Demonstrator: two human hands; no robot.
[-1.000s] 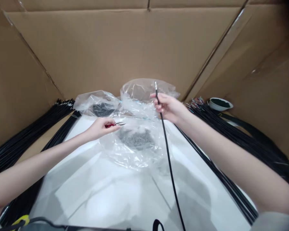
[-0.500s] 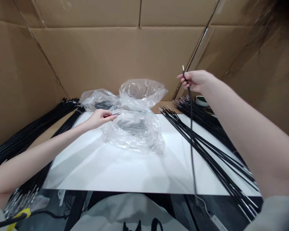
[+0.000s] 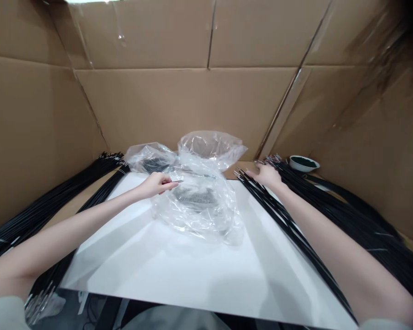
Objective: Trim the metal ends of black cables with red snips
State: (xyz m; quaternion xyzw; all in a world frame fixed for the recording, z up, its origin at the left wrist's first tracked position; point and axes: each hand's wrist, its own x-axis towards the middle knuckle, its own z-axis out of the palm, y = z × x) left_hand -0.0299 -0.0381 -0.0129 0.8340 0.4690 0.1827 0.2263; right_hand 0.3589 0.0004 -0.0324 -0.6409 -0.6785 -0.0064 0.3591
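My left hand (image 3: 157, 184) is closed around slim pointed tweezers (image 3: 177, 181), whose metal tip sticks out to the right over a clear plastic bag (image 3: 206, 220). Dark small contents show blurred through the bag. Over on the right, my right hand (image 3: 267, 176) is just above the far ends of a small bunch of black cables (image 3: 271, 201). Its thumb and fingers are apart, with no cable visibly gripped. The cables lie slanting along the right side of a white board (image 3: 179, 270), their tips pointing away from me.
More black cables (image 3: 333, 215) form a thick bundle at far right, near a white bowl (image 3: 303, 163) of dark material. Long cable bundles (image 3: 62, 188) line the left side. A second plastic bag (image 3: 151, 156) sits behind. Cardboard walls (image 3: 179, 105) enclose the back and sides.
My right hand has come down from holding a cable upright to the cable bunch, and the raised cable is gone from its grip. My left hand keeps the tweezers. The view has tilted up.
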